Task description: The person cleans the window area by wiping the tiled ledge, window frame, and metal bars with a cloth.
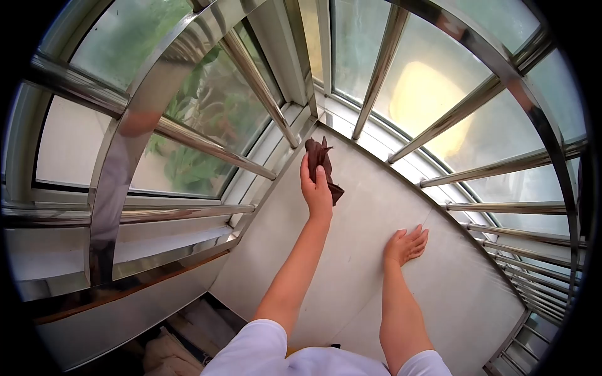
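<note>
Head view: your left hand [318, 191] has its grip closed on a bunched dark brown cloth [322, 156], at the ledge's far corner. Your right hand [404, 245] is empty, fingers spread, palm down at the pale window ledge [351, 263]; can't tell if it bears weight.

Risks:
- Loose cloth ends stick out past your fingers. They could catch on the metal bar [254, 84] whose foot is near your left hand, or on the metal edge strip [374, 158].
- Tight corner: push too far, you knock knuckles on the frame.
- Thin hold, so drag could pull the cloth loose.
- Arms reach far out; lean on the right palm and it may skid if the surface is slick.
</note>
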Tool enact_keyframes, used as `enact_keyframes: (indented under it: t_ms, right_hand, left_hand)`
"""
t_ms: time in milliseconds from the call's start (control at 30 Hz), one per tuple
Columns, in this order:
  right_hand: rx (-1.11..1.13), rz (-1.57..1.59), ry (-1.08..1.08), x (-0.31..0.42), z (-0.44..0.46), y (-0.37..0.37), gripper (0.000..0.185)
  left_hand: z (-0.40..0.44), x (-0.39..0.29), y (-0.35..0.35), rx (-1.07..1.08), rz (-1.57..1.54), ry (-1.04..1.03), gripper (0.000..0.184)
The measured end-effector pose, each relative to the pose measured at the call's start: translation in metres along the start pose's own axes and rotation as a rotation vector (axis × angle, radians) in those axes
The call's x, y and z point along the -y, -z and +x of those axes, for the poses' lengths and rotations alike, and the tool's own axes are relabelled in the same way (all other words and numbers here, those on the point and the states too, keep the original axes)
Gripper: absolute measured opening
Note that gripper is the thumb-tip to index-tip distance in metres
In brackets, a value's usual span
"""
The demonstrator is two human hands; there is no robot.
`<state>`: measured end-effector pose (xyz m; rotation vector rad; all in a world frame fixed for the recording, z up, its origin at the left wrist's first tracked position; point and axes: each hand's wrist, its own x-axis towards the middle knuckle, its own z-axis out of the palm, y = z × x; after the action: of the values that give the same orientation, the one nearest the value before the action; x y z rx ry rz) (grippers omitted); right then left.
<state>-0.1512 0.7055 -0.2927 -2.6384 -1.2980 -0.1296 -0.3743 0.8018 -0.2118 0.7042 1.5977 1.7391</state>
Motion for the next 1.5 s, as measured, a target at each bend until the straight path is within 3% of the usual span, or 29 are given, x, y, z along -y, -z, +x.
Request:
enact_keyframes:
  t_ms: [33,200,267,333,400,467,533,567,633,1167,1233,1400,1467,1500]
  right_hand:
    - [0.005,-0.009,-0.003,0.000,0.000,0.000,0.056]
    - [0.003,-0.033,0.007,0.000,0.001,0.000,0.057]
    - [0.038,-0.061,-0.017,0.003,0.001,0.003,0.056]
    - [0.024,-0.055,-0.007,0.000,0.000,0.000,0.056]
    - [0.008,-0.048,0.002,0.001,0.002,-0.001,0.056]
    - [-0.004,-0.029,0.013,0.000,0.001,0.001,0.055]
    - [-0.013,-0.034,0.024,0.000,0.001,0.000,0.055]
    - [-0.016,-0.036,0.031,0.000,0.001,0.000,0.055]
    - [-0.023,-0.032,0.034,0.000,0.002,0.000,0.055]
    - [-0.008,-0.032,0.047,-0.001,0.000,0.000,0.058]
    - [0.009,-0.028,0.030,0.002,0.002,0.002,0.058]
    - [0.008,-0.046,0.008,0.004,0.002,0.001,0.055]
    - [0.003,-0.031,0.000,0.001,0.001,0.002,0.055]
    - [0.004,-0.038,-0.005,-0.001,-0.001,0.002,0.055]
  left_hand:
    - [0.015,-0.006,-0.016,-0.030,-0.185,0.118,0.047]
    - [0.096,-0.021,-0.068,-0.262,-0.509,0.151,0.056]
    - [0.132,-0.011,-0.076,-0.316,-0.221,0.138,0.058]
    - [0.172,0.021,-0.077,-0.343,-0.060,-0.026,0.049]
    - [0.189,0.032,-0.068,-0.337,0.384,0.005,0.044]
    - [0.194,0.035,-0.060,-0.153,0.823,0.222,0.044]
    - [0.192,0.018,-0.059,-0.051,0.938,0.350,0.042]
    - [0.194,0.021,-0.058,-0.050,0.934,0.356,0.042]
    - [0.201,0.028,-0.057,0.040,1.241,0.279,0.043]
    - [0.195,-0.009,-0.056,0.099,1.112,0.462,0.046]
    - [0.200,0.009,-0.053,0.139,1.337,0.374,0.043]
    - [0.195,-0.005,-0.055,0.120,1.386,0.377,0.035]
    - [0.191,0.005,-0.050,-0.033,0.945,0.169,0.034]
    - [0.195,0.025,-0.045,-0.025,0.946,0.174,0.034]
